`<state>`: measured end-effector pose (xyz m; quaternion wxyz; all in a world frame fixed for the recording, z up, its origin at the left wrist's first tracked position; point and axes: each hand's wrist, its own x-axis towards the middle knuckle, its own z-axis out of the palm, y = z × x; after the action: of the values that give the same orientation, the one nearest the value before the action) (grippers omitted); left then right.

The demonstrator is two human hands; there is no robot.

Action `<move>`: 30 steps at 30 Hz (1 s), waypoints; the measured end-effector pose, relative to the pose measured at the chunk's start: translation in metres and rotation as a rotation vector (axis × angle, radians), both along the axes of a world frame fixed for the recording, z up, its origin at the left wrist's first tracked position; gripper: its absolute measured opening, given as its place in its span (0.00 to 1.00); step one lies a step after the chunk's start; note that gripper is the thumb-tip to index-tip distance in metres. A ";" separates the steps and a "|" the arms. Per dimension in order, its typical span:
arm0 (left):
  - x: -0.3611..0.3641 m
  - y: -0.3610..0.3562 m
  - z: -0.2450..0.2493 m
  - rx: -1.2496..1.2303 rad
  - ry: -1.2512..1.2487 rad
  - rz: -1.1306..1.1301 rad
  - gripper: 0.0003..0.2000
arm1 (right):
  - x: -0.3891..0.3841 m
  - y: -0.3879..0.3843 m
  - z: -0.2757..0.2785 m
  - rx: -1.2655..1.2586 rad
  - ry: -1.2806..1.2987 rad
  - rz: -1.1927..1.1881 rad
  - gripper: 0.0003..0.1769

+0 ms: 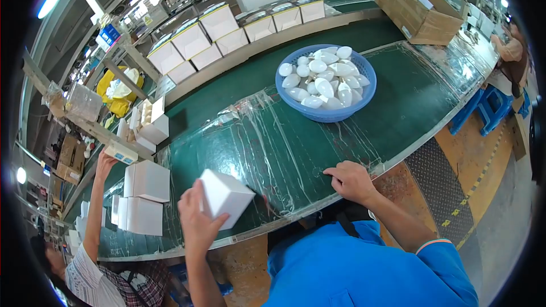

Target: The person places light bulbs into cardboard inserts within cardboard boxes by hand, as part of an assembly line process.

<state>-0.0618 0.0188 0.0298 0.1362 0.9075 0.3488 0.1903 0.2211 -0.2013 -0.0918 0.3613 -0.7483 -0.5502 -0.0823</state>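
My left hand [196, 216] grips a white cardboard box [227, 196], with the thumb on its lower front and the fingers along its left side. The box is tilted over the near edge of the green work table [301, 176]. On the right, my right hand [351, 182] rests at the table edge, loosely bent with the index finger stretched to the left; nothing shows in it. Beyond it stands a blue plastic basket [330, 115] heaped with white light bulbs [324, 87].
White boxes [145, 216] stand stacked at the left, where another person's hand [105, 162] reaches in. Behind a rail, more boxes [222, 23] line up. A brown carton [418, 11] sits at the back right. Another person sits at far right near blue stools [489, 108].
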 end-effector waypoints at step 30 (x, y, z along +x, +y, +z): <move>-0.051 -0.031 -0.153 0.065 -0.240 0.296 0.30 | 0.187 0.034 0.048 0.290 1.797 -0.258 0.18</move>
<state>-0.1132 -0.0120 -0.1231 0.1178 0.8210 0.4535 0.3262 0.4081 -0.1669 -0.0442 0.7314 -0.5339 0.0408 0.4222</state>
